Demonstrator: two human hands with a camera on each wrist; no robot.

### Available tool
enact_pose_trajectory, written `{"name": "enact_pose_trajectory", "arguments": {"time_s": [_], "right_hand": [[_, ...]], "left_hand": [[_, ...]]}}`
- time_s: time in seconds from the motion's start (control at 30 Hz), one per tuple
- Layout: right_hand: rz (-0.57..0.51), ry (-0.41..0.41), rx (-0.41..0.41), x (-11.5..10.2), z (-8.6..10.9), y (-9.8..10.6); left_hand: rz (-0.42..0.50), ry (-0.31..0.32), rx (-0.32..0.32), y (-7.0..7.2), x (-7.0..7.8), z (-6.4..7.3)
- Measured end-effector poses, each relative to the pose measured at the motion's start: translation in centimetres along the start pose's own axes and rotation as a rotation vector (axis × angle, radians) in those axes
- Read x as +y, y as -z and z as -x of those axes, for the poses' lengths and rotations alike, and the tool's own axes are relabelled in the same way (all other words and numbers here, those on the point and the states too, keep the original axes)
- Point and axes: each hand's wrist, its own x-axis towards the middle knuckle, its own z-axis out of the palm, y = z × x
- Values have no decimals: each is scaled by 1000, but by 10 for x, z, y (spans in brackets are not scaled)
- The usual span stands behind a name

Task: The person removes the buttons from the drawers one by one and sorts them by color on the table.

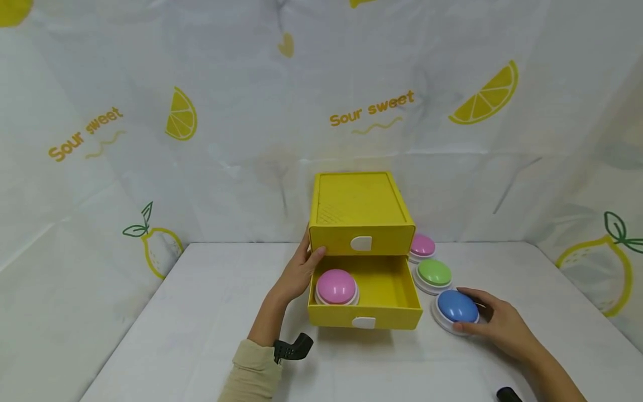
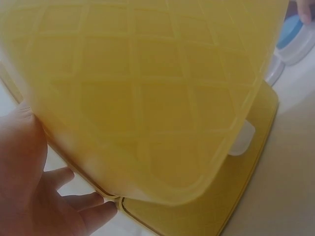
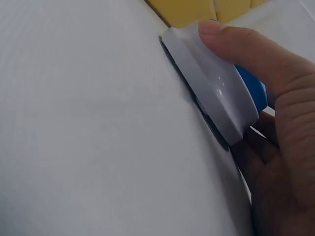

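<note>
Two bare hands work around a yellow drawer unit (image 1: 360,201) on a white surface (image 1: 211,312). Right of the unit, the right hand (image 1: 502,326) pinches a blue button (image 1: 457,306), thumb on the near side of its white base, other fingers curled around the far side. Whether the base is lifted at all cannot be told. The left hand (image 1: 296,274) rests along the unit's left side, fingers slightly spread, thumb at the front corner of the upper drawer (image 1: 387,241).

A sure hold seems to call for a grip on the white rim rather than the glossy dome, the button level, and light bracing from the left hand.

A green button (image 1: 434,272) sits just behind the blue one, touching or nearly so, with a rear pink button (image 1: 422,244) beyond it; freer room lies in front and to the right. The pulled-out lower drawer (image 1: 326,318) stands just left, its right wall and front lip likely to catch a low move. Inside, another pink button (image 1: 336,286) occupies the left part; bare drawer floor shows to its right.
</note>
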Motion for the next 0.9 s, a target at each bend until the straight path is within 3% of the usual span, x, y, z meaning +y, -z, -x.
{"name": "enact_pose_trajectory", "arguments": {"time_s": [0.53, 0.9], "right_hand": [[-21, 35, -6, -12, -9, -9], [-72, 0, 3, -22, -8, -18]], "left_hand": [[-2, 0, 5, 1, 0, 0], [-15, 8, 7, 0, 2, 0]]}}
